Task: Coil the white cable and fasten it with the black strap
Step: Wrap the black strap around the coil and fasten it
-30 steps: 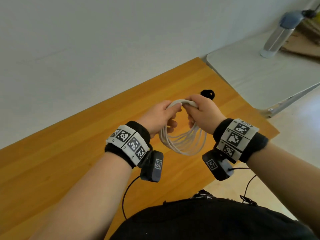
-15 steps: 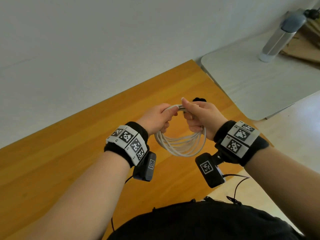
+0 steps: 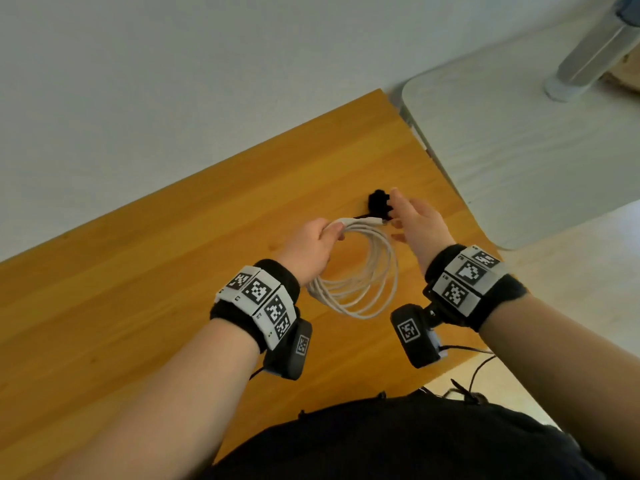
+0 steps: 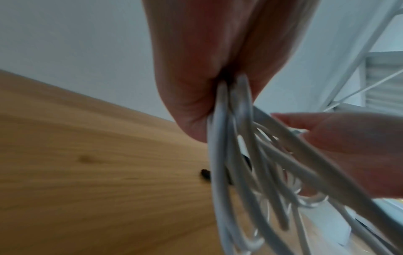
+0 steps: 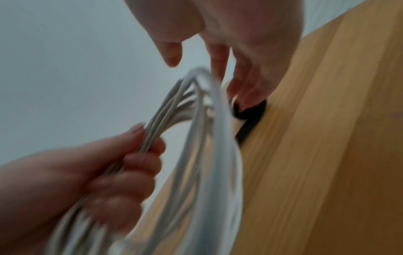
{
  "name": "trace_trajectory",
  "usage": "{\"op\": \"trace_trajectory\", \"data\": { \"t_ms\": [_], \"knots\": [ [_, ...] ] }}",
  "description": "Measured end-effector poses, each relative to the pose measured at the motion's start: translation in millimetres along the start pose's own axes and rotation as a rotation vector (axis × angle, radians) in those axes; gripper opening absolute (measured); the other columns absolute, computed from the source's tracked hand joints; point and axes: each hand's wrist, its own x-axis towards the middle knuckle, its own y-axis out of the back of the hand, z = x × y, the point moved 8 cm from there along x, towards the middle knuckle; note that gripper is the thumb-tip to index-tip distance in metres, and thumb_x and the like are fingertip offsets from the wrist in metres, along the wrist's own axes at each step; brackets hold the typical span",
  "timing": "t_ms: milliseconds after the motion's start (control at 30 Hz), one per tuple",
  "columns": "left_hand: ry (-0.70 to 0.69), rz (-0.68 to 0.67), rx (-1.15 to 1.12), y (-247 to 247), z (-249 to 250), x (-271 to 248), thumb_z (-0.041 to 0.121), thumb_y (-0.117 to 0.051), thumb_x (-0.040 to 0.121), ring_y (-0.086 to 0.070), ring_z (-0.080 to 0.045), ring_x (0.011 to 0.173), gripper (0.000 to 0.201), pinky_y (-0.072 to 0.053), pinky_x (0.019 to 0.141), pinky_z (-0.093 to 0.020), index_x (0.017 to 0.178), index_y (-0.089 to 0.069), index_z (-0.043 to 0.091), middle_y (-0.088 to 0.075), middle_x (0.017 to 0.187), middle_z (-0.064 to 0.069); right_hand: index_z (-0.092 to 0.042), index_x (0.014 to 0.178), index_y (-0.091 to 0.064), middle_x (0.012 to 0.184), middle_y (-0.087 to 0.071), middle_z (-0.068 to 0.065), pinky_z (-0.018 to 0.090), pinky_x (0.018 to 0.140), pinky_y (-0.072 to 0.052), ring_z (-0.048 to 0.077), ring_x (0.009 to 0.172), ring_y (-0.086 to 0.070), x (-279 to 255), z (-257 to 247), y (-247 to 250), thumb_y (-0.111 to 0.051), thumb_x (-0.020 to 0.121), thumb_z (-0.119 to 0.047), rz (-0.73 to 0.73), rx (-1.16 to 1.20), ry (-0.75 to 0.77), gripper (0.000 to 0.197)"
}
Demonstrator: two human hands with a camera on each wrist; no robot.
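Head view: the left hand (image 3: pixel 311 247) has its grip clenched on the coiled white cable (image 3: pixel 367 271) at frame centre; the black strap (image 3: pixel 379 203) lies on the table (image 3: pixel 138 289) just above the coil; the right hand (image 3: pixel 417 221), grip released, is nearer, fingers at the strap.

Left wrist view: loops hang from the clenched fingers (image 4: pixel 196 110).

Right wrist view: spread fingertips (image 5: pixel 250 98) meet the strap; a pinch is judged next.

No readable text anywhere; the wristbands (image 3: pixel 258 299) carry only black-and-white square marker patterns.
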Motion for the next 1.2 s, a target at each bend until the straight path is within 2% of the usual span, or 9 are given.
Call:
{"op": "trace_trajectory", "data": {
  "t_ms": [67, 133, 233, 333, 600, 767, 1000, 1100, 1200],
  "knots": [
    [0.041, 0.012, 0.044, 1.4, -8.1, 5.0, 0.033, -0.032, 0.1, -0.038, -0.016, 0.056, 0.029, -0.033, 0.058, -0.033, 0.079, -0.049, 0.026, -0.04, 0.066, 0.0, -0.016, 0.13, -0.049, 0.132, -0.052, 0.006, 0.039, 0.103, -0.041, 0.023, 0.121, -0.049, 22.8, -4.7, 15.0, -0.048, 0.093, -0.036, 0.09, -0.244, 0.064, 0.042],
    [0.083, 0.024, 0.088, 2.8, -16.4, 8.5, 0.035, -0.032, 0.1, -0.041, -0.018, 0.06, 0.029, -0.037, 0.06, -0.034, 0.08, -0.05, 0.026, -0.041, 0.067, 0.0, -0.019, 0.137, -0.043, 0.141, -0.045, 0.005, 0.04, 0.11, -0.03, 0.027, 0.131, -0.038, 40.2, -8.1, 6.7, -0.053, 0.091, -0.031, 0.013, -0.559, 0.155, 0.048],
    [0.141, 0.049, 0.081, 4.0, -27.2, 12.1, 0.035, -0.032, 0.1, -0.042, -0.021, 0.061, 0.029, -0.038, 0.061, -0.035, 0.085, -0.053, 0.022, -0.041, 0.066, 0.0, -0.021, 0.128, -0.052, 0.128, -0.057, 0.008, 0.039, 0.099, -0.041, 0.032, 0.121, -0.048, 57.4, 1.1, -12.1, -0.058, 0.088, -0.034, -0.093, -0.753, 0.175, 0.043],
    [0.182, 0.078, 0.048, 6.5, -32.3, 13.5, 0.034, -0.033, 0.1, -0.042, -0.016, 0.056, 0.029, -0.037, 0.054, -0.028, 0.094, -0.054, 0.015, -0.042, 0.064, 0.0, -0.016, 0.112, -0.061, 0.106, -0.065, 0.009, 0.03, 0.072, -0.046, 0.026, 0.098, -0.06, 59.7, -0.2, -13.5, -0.059, 0.088, -0.025, -0.088, -0.661, 0.145, 0.026],
    [0.281, 0.187, -0.021, 21.4, -44.0, 12.4, 0.033, -0.033, 0.101, -0.041, -0.02, 0.052, 0.032, -0.038, 0.066, -0.035, 0.092, -0.054, 0.01, -0.042, 0.06, -0.002, -0.016, 0.089, -0.053, 0.08, -0.059, -0.007, 0.01, 0.058, -0.04, 0.005, 0.072, -0.055, 25.8, -47.0, -11.0, -0.063, 0.083, -0.016, -0.049, -0.154, 0.301, 0.012],
    [0.284, 0.232, -0.136, 35.5, -43.9, 4.3, 0.033, -0.038, 0.099, -0.037, -0.02, 0.05, 0.029, -0.032, 0.056, -0.031, 0.084, -0.055, 0.016, -0.04, 0.06, -0.003, -0.023, 0.091, -0.059, 0.094, -0.069, 0.0, 0.019, 0.083, -0.053, 0.008, 0.091, -0.066, -11.9, -68.5, -42.4, -0.058, 0.085, 0.002, -0.304, 0.05, 0.365, 0.026],
    [0.254, 0.226, -0.447, 55.9, -47.8, -24.6, 0.031, -0.039, 0.1, -0.031, -0.011, 0.047, 0.028, -0.029, 0.047, -0.024, 0.09, -0.057, 0.012, -0.035, 0.063, 0.002, -0.022, 0.081, -0.071, 0.107, -0.069, 0.011, 0.043, 0.1, -0.047, 0.028, 0.109, -0.061, -39.2, -51.3, -71.7, -0.044, 0.081, 0.015, -0.481, 0.109, 0.183, 0.047],
    [0.201, 0.203, -0.462, 56.0, -41.7, -34.7, 0.033, -0.039, 0.099, -0.03, -0.01, 0.048, 0.028, -0.027, 0.046, -0.023, 0.089, -0.057, 0.014, -0.034, 0.065, 0.002, -0.017, 0.088, -0.072, 0.113, -0.067, 0.012, 0.04, 0.1, -0.047, 0.027, 0.109, -0.059, -50.1, -46.9, -80.6, -0.046, 0.081, 0.012, -0.541, 0.11, 0.14, 0.04],
    [0.17, 0.203, -0.472, 55.2, -37.3, -44.6, 0.039, -0.039, 0.098, -0.033, -0.012, 0.049, 0.032, -0.029, 0.048, -0.025, 0.088, -0.056, 0.015, -0.036, 0.069, 0.0, -0.012, 0.085, -0.073, 0.103, -0.069, 0.015, 0.034, 0.088, -0.049, 0.024, 0.096, -0.062, -62.7, -48.3, -89.3, -0.064, 0.079, -0.007, -0.571, 0.139, 0.137, 0.012]
  ]
}}
